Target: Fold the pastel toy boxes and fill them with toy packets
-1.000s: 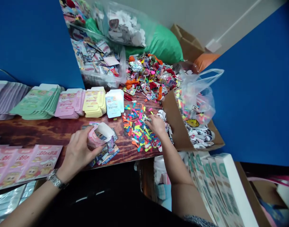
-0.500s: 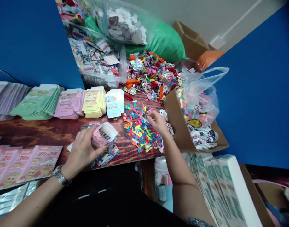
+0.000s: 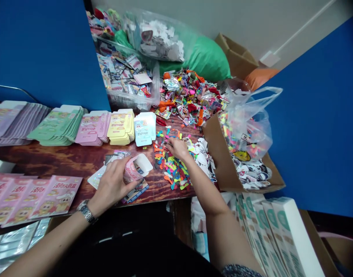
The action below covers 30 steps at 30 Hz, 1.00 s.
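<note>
My left hand (image 3: 111, 188) and right hand (image 3: 178, 149) at a wooden table (image 3: 63, 157)
Left fingers curl round a pink carton (image 3: 135, 169); right fingers pinch a small piece over coloured shapes (image 3: 172, 169)

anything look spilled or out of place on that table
Mainly the loose multicoloured pieces scattered across the wooden table around the right hand, and the white cut-outs heaped against the cardboard box. They look messy beside the neatly stacked flat cartons.

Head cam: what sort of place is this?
Probably a small packing workroom for novelty goods. A wooden table carries rows of flat printed paper boxes and a heap of colourful small trinkets, beside a cardboard carton holding a plastic bag.
</note>
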Motion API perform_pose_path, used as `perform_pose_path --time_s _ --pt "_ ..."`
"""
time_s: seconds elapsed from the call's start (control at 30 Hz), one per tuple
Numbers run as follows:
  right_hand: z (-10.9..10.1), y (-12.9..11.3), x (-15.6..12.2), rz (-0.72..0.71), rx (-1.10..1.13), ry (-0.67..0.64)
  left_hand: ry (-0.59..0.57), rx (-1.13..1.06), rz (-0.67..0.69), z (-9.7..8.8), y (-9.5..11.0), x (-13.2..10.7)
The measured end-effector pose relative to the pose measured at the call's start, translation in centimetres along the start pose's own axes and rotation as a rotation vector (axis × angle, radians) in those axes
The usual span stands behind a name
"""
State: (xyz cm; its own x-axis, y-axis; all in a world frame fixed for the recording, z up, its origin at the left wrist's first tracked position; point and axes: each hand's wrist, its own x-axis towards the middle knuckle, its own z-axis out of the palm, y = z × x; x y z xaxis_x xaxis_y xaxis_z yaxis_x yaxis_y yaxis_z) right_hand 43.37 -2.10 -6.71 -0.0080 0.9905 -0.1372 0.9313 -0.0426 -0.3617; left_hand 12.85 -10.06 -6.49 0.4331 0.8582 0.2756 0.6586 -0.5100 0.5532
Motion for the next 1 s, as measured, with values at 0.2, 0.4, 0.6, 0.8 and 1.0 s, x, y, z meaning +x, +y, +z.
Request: perform_pose_path --time_s 0.2,0.4,0.6,0.8,1.0 --pt "-2.7 -1.8 -2.5 -0.11 0.32 -0.027 -0.017 0.01 -0.038 0.8 -0.2 0.5" --pt "-2.8 -8.0 -5.9 -0.393 0.268 -0.163 -0.019 0.11 -0.059 1.3 0.7 1.0" --pt "-0.3 -10.8 -7.5 -0.533 0.198 -0.046 0.017 0.162 -0.042 1.7 0.3 0.6" --pt "-0.8 -8.2 -5.8 -0.576 0.468 0.15 0.042 -0.006 -0.078 1.3 -0.4 1.2" --pt "-3.1 1.1 3.7 0.026 -0.043 0.303 0.015 -0.108 -0.137 0.5 0.1 1.2"
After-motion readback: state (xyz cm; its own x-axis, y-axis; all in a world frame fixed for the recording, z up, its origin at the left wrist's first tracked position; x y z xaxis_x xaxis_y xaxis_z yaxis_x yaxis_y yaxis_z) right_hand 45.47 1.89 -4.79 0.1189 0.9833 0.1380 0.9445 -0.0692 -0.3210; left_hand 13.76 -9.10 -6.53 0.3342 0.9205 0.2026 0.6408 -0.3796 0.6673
